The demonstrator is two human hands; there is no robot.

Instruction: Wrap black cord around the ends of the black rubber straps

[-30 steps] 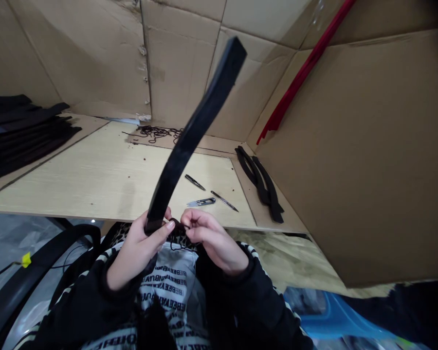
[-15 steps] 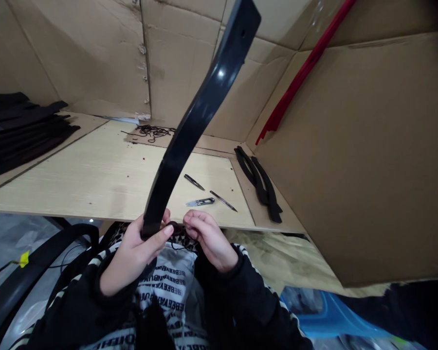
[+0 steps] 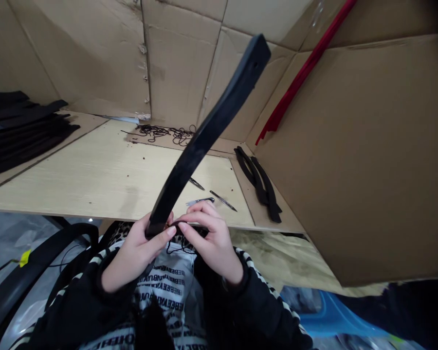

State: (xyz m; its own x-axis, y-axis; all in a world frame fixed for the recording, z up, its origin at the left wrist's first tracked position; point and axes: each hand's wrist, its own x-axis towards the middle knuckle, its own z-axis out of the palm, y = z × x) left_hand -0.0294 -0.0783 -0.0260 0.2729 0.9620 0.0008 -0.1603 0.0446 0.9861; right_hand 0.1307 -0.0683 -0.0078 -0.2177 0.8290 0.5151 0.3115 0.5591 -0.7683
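My left hand (image 3: 140, 250) is closed around the lower end of a long, curved black strip (image 3: 204, 136). The strip slants up and to the right, with a small hole near its far end. Close beside it, my right hand (image 3: 213, 238) pinches a thin dark cord (image 3: 184, 243) between thumb and fingers near the strip's lower end. Loose cord dangles below the fingertips in front of my shirt. Just beyond my right hand lie thread snips (image 3: 200, 201), partly covered. A second dark pointed tool (image 3: 197, 183) and a slim pointed tool (image 3: 223, 201) lie nearby.
A pile of black strips (image 3: 22, 131) lies at the left of the table (image 3: 76, 180). Tangled dark cords (image 3: 160, 132) rest at the back. Several curved black strips (image 3: 259, 182) lie at the right. Cardboard walls (image 3: 368, 146) enclose the back and right, with a red strip (image 3: 302, 78) hanging there.
The black strip's upper end has come down and tilted further right. My right hand has moved in towards my left hand, its fingers now pinching the cord near the strip.
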